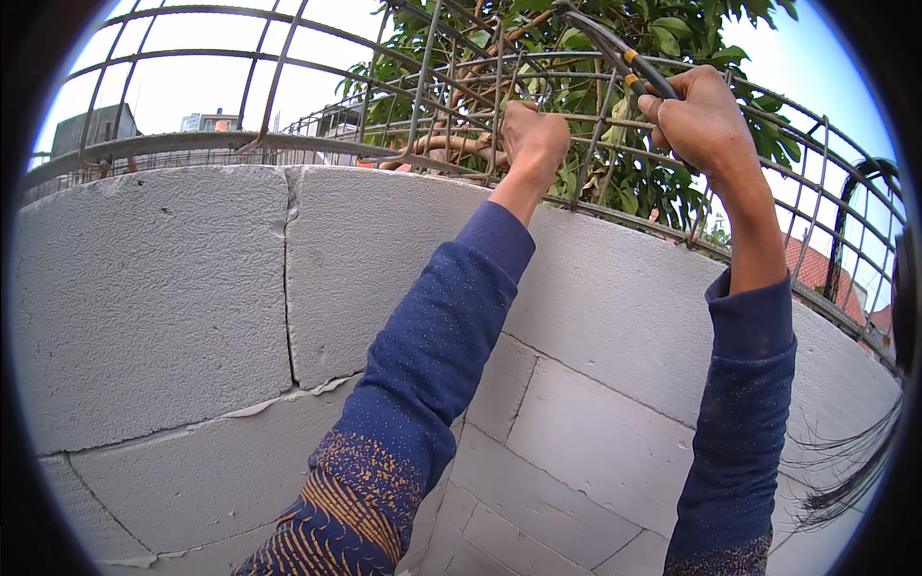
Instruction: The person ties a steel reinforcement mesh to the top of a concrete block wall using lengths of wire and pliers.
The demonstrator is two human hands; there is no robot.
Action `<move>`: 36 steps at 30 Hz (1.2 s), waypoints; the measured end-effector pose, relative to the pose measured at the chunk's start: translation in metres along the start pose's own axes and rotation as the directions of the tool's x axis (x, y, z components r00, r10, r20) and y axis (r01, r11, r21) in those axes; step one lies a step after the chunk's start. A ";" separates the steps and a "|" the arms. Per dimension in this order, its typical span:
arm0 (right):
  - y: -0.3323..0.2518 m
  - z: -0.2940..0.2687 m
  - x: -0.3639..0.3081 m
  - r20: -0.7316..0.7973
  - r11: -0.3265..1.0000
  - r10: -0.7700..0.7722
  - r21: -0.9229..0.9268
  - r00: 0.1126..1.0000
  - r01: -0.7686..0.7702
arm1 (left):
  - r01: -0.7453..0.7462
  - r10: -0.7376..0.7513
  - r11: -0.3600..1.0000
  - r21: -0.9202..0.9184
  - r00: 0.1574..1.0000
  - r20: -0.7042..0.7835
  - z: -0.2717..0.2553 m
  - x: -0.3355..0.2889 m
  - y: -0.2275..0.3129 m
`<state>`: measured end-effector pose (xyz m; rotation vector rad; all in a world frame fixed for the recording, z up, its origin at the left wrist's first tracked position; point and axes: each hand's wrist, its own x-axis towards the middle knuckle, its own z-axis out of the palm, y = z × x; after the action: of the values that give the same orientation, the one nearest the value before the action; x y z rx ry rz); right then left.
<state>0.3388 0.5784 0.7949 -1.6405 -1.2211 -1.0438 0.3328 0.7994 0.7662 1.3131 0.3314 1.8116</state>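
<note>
My right hand (706, 120) is wrapped round the dark handles of a pair of pincers (600, 40), which have yellow bands and point up and left toward the steel bars. My left hand (535, 139) is closed in a fist against the rebar cage (423, 91), just above the top of the block wall. Whatever its fingers grip, if anything, is hidden behind the hand. The cage's long bars and square stirrups run along the wall top behind both hands.
A wall of pale lightweight blocks (173, 298) fills the lower view and meets at a corner. Leafy branches (615, 163) grow close behind the cage. A bundle of thin black wires (845, 480) juts in at the right, below a black loop (845, 206) on the bars.
</note>
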 end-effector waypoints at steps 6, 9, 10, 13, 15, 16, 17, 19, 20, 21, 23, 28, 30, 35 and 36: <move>0.013 0.018 0.094 -0.083 0.617 -0.421 -0.756 0.903 0.219 | -0.300 0.295 0.943 0.143 0.954 0.054 0.002 -0.028 0.027; 0.002 0.016 0.131 0.084 0.290 -0.599 -0.904 0.796 0.313 | -0.503 0.544 0.809 0.302 0.837 -0.064 0.013 -0.009 0.021; -0.005 0.014 0.134 0.110 0.321 -0.567 -0.883 0.816 0.342 | -0.549 0.613 0.759 0.349 0.783 -0.101 0.016 -0.004 0.018; -0.019 0.009 0.144 0.194 0.413 -0.467 -0.815 0.862 0.407 | -0.462 0.542 0.771 0.438 0.837 -0.071 0.020 0.009 0.007; -0.019 0.012 0.154 0.196 0.401 -0.504 -0.810 0.841 0.429 | -0.411 0.469 0.792 0.452 0.883 -0.018 0.016 0.015 -0.001; -0.016 0.012 0.157 0.199 0.393 -0.512 -0.811 0.836 0.434 | -0.432 0.479 0.780 0.453 0.878 0.013 0.014 0.012 -0.002; -0.018 0.011 0.157 0.253 0.373 -0.476 -0.809 0.843 0.454 | -0.452 0.489 0.767 0.455 0.871 0.042 0.011 0.010 -0.004; 0.010 0.009 0.174 0.260 0.343 -0.622 -0.758 0.739 0.555 | -0.471 0.489 0.762 0.444 0.868 0.082 0.014 0.004 -0.004; 0.012 0.014 0.179 0.254 0.322 -0.699 -0.723 0.669 0.612 | -0.462 0.482 0.766 0.447 0.873 0.077 0.013 0.006 -0.005; 0.014 0.017 0.185 0.276 0.346 -0.661 -0.714 0.698 0.609 | -0.454 0.475 0.770 0.448 0.877 0.073 0.012 0.007 -0.006; 0.005 0.018 0.190 0.312 0.392 -0.587 -0.698 0.747 0.599 | -0.477 0.504 0.771 0.421 0.862 0.054 0.012 0.014 -0.010; 0.045 0.017 0.247 0.368 0.468 -0.521 -0.631 0.770 0.618 | -0.478 0.495 0.785 0.393 0.866 0.064 0.016 0.011 -0.012; 0.047 0.014 0.254 0.386 0.493 -0.530 -0.583 0.755 0.645 | -0.481 0.525 0.763 0.432 0.851 0.021 0.017 0.012 -0.012; 0.042 0.020 0.248 0.415 0.598 -0.408 -0.552 0.813 0.582 | -0.479 0.524 0.769 0.422 0.851 0.011 0.017 0.014 -0.014; 0.043 0.020 0.247 0.419 0.622 -0.397 -0.531 0.816 0.575 | -0.479 0.521 0.771 0.419 0.853 0.017 0.018 0.013 -0.013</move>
<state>0.4295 0.6606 1.0145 -2.0580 -1.6792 -1.7951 0.3536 0.8125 0.7731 1.7274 0.4679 2.3564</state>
